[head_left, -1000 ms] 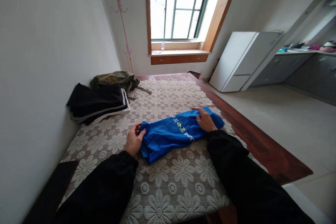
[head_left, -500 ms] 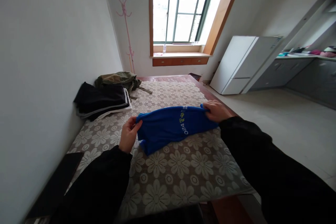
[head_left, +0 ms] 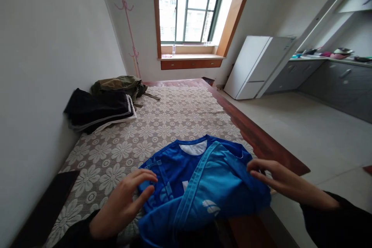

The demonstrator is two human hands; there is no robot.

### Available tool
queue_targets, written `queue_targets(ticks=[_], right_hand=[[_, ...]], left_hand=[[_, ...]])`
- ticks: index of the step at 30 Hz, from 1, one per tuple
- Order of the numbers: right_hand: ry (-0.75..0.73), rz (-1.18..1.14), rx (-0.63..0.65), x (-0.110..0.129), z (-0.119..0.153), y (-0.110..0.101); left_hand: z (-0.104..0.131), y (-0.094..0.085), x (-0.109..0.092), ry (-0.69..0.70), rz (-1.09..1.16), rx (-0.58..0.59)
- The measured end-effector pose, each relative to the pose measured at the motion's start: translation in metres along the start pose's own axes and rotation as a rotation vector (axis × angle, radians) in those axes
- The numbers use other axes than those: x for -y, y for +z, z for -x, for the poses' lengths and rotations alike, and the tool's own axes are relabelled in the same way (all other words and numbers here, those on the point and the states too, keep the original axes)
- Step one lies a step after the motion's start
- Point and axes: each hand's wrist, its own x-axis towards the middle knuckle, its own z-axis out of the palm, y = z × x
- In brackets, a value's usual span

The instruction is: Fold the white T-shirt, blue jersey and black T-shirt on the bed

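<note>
While left hand [head_left: 123,199] is spread | right hand [head_left: 277,178]: cannot tell | blue shirt [head_left: 193,170] rumpled, lighter flap [head_left: 216,184] slanting across

Head camera: we are looking from the wearer's head, forward and down.
Blue shirt [head_left: 229,186]: we are seeing it from above, very near.
Tablecloth [head_left: 174,114]: we are facing across it, from above.
Window [head_left: 194,11]: we are seeing it far ahead, high in view.

A wood-framed window [head_left: 196,23] (glaringly bright) sits in the pale wall [head_left: 143,23]; a white fridge [head_left: 247,64] stands on grey-beige floor [head_left: 290,128].
</note>
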Motion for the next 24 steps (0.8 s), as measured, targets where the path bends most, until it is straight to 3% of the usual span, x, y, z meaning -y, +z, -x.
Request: queue_targets(ticks=[1, 3, 7, 10, 13, 17, 20, 24], right_hand=[[-0.027, 0.005, 0.023, 0.001, -0.019, 0.000], [-0.059, 0.091, -0.099, -0.006, -0.055, 0.007], [-0.087, 0.296, -0.224, -0.038, -0.093, 0.037], [-0.066, 0.285, -0.285, -0.061, -0.094, 0.050], [-0.027, 0.206, -0.307, -0.073, -0.092, 0.045], [0.016, 0.097, -0.141, -0.077, -0.093, 0.024], [0.002, 0.056, -0.010, -0.074, -0.092, 0.015], [-0.033, -0.016, -0.029, -0.064, -0.092, 0.014]], left_hand=[[-0.009, 0.003, 0.006, -0.031, -0.098, -0.083], [-0.025, 0.010, 0.018, -0.084, -0.280, -0.184], [-0.034, 0.019, 0.032, -0.150, -0.479, -0.220], [-0.032, 0.017, 0.035, -0.187, -0.466, -0.231], [-0.034, 0.010, 0.035, -0.212, -0.434, -0.215], [-0.042, 0.005, 0.035, -0.231, -0.397, -0.134], [-0.045, 0.006, 0.032, -0.224, -0.393, -0.137], [-0.043, 0.002, 0.030, -0.237, -0.291, -0.153]])
